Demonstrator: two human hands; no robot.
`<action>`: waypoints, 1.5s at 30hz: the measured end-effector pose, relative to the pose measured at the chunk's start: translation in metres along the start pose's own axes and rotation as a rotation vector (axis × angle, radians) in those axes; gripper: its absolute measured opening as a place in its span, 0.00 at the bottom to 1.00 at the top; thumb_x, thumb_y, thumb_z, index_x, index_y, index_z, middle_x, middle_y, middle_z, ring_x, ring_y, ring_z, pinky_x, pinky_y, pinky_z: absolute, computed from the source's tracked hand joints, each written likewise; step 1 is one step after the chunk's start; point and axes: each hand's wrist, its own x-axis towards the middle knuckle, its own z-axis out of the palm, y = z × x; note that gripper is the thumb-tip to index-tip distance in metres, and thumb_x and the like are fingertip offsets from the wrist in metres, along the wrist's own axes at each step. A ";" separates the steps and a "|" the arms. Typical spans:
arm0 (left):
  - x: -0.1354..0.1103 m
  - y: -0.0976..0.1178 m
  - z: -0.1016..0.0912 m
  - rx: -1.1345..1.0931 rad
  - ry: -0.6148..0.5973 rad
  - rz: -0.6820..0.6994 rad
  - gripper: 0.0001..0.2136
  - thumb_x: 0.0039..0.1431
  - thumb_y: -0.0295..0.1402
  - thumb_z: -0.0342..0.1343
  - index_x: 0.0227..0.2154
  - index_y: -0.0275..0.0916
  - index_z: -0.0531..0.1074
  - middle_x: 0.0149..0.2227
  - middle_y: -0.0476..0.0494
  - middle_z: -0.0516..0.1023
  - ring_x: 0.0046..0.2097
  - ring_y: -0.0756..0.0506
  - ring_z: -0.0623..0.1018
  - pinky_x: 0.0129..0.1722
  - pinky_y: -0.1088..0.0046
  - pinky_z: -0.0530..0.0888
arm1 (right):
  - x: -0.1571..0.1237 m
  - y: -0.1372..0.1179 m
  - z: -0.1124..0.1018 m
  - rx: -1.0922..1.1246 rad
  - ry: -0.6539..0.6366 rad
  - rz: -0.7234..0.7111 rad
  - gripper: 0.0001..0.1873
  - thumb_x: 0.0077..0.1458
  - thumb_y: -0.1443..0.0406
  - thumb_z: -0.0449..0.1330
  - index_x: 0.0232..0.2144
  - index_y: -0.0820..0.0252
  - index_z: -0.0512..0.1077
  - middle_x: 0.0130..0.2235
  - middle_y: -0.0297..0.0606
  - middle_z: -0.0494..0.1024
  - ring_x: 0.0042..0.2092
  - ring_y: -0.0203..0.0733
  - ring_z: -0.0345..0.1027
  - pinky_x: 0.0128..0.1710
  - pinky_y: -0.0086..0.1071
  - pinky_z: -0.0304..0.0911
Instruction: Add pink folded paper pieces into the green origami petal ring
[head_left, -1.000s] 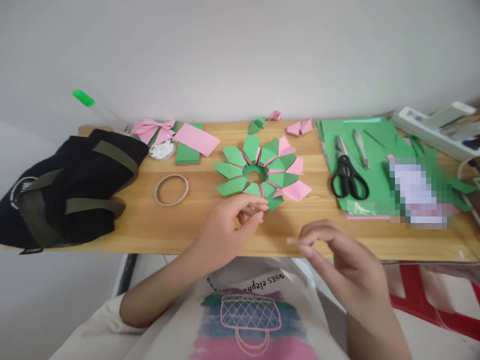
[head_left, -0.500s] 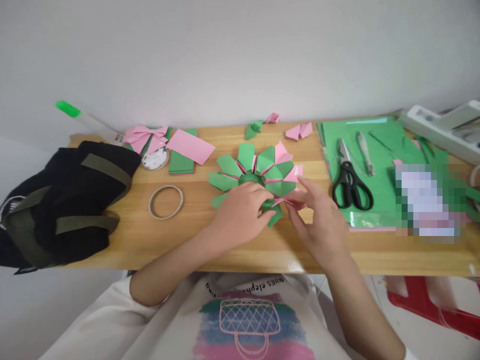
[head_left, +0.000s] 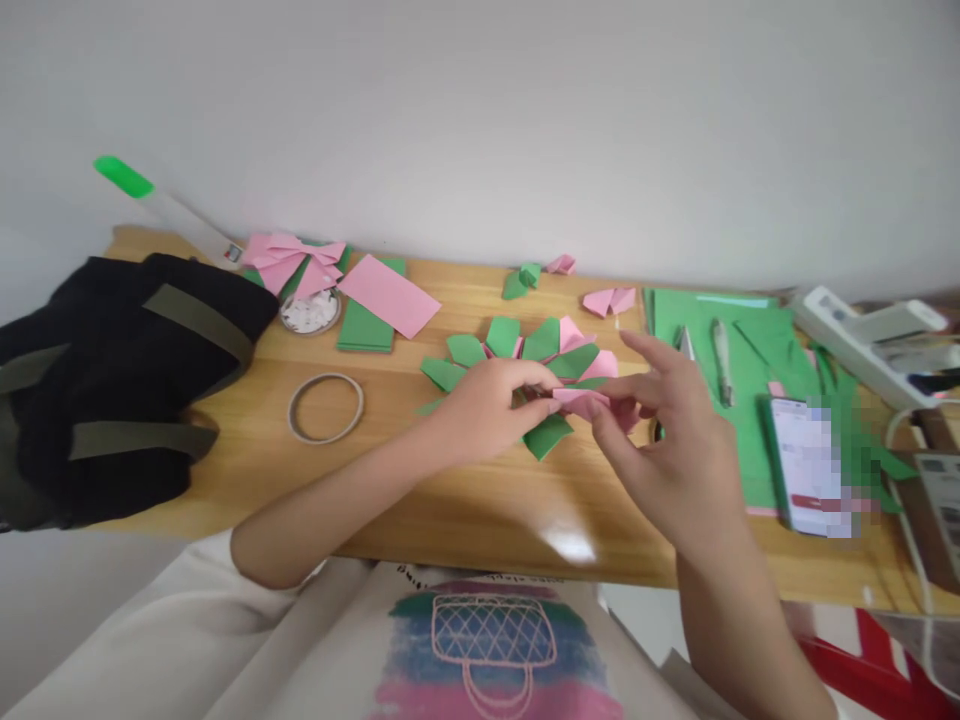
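Observation:
A ring of folded green and pink paper petals, a paper wreath (head_left: 517, 350), lies on the wooden table (head_left: 420, 500). My left hand (head_left: 487, 405) rests on the ring's near side, thumb and fingers pinched on a petal. My right hand (head_left: 667, 440) is just to the right of it, thumb and forefinger pinching a folded pink paper piece (head_left: 577, 400) at the ring's near right edge; its other fingers are spread upward. Both hands hide the ring's middle and near part.
A black bag (head_left: 112, 380) covers the table's left end. A tape ring (head_left: 325, 407), a small dish (head_left: 309, 312), pink and green paper (head_left: 379, 300) and a pink bow (head_left: 289, 258) lie at the back left. Green sheets (head_left: 742, 370), a phone (head_left: 806, 465) and a white device (head_left: 870, 335) are at right.
Both hands moved from the near table edge onto the paper wreath; the right hand has taken hold of a pink piece. The view has tilted and shifted.

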 end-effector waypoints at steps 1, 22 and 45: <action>0.002 0.002 -0.002 -0.010 -0.026 -0.003 0.06 0.60 0.27 0.56 0.30 0.35 0.78 0.31 0.47 0.81 0.33 0.50 0.77 0.33 0.75 0.69 | 0.001 -0.001 -0.001 0.002 -0.003 0.006 0.17 0.56 0.63 0.61 0.49 0.56 0.69 0.53 0.47 0.74 0.26 0.34 0.68 0.24 0.34 0.66; 0.001 0.049 -0.047 0.070 -0.456 -0.124 0.05 0.49 0.26 0.59 0.28 0.42 0.78 0.25 0.50 0.80 0.23 0.50 0.76 0.19 0.77 0.68 | 0.029 -0.026 -0.045 0.406 -0.615 0.209 0.25 0.52 0.59 0.62 0.52 0.52 0.66 0.23 0.28 0.78 0.23 0.39 0.72 0.18 0.29 0.64; -0.060 0.051 -0.029 0.258 -0.177 0.027 0.06 0.54 0.25 0.59 0.27 0.43 0.75 0.28 0.57 0.78 0.28 0.51 0.74 0.28 0.72 0.66 | 0.001 -0.049 -0.035 0.446 -0.467 0.202 0.27 0.52 0.68 0.61 0.54 0.45 0.65 0.27 0.28 0.79 0.26 0.38 0.74 0.17 0.28 0.66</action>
